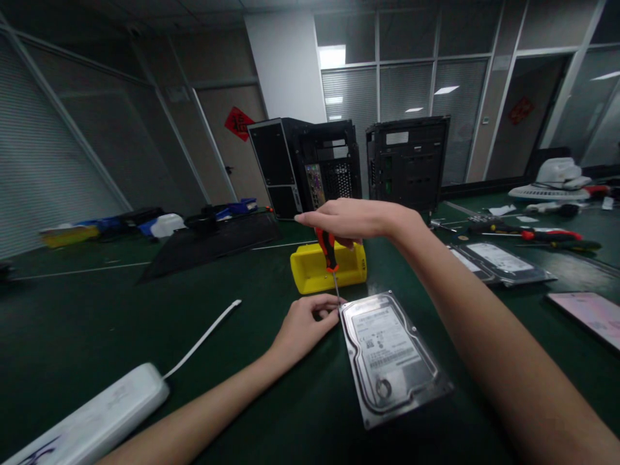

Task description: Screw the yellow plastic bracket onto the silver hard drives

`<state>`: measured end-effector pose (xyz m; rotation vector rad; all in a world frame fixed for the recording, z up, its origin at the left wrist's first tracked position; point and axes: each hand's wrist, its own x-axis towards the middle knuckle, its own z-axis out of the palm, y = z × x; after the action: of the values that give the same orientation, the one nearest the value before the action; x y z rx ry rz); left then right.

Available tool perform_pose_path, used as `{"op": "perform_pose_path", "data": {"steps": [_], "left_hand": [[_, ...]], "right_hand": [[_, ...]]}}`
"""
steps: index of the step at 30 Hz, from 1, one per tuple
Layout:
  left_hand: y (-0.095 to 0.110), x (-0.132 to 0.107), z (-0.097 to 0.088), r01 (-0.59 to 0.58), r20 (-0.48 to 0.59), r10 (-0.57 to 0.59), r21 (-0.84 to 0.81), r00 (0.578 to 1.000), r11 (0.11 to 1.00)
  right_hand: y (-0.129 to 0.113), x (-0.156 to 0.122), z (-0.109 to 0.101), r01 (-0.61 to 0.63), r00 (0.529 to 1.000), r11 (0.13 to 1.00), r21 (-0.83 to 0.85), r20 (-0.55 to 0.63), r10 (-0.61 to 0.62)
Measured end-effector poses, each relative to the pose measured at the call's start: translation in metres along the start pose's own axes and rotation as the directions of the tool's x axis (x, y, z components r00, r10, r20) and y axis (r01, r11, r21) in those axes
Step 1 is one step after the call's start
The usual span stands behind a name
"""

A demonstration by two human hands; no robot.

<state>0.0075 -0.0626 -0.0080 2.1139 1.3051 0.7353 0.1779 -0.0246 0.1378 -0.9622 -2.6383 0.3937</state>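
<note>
A silver hard drive (pixel 387 349) with a white label lies on the green table, its far left corner by my left hand (pixel 305 326). The thumb and fingers of that hand are closed at this corner; their exact grip is partly hidden. A red and black screwdriver (pixel 329 250) stands nearly upright, its tip down on the same corner, close to my left fingertips. My right hand (pixel 346 221) is over the top of its handle, palm down, with fingers closed around it and partly hidden. Directly behind the screwdriver sits a yellow plastic tray (pixel 305 270).
Two black computer cases (pixel 317 165) stand at the back. On the right lie more hard drives (pixel 501 261), several screwdrivers (pixel 552 236) and a pink flat item (pixel 591 313). A white power strip (pixel 101 413) occupies the front left, a black panel (pixel 217 242) behind it.
</note>
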Motion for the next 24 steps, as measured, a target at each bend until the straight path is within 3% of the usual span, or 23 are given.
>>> {"op": "perform_pose_path", "data": {"steps": [12,24], "left_hand": [[0.002,-0.001,-0.001,-0.005,0.007,0.005,0.0,1.0,1.0],[0.001,0.0,-0.001,-0.004,0.011,0.004,0.009,1.0,1.0]], "right_hand": [[-0.005,-0.002,-0.003,0.125,0.991,0.992,0.034,0.043,-0.126],[0.002,0.001,-0.002,0.077,0.995,0.988,0.135,0.059,-0.085]]}}
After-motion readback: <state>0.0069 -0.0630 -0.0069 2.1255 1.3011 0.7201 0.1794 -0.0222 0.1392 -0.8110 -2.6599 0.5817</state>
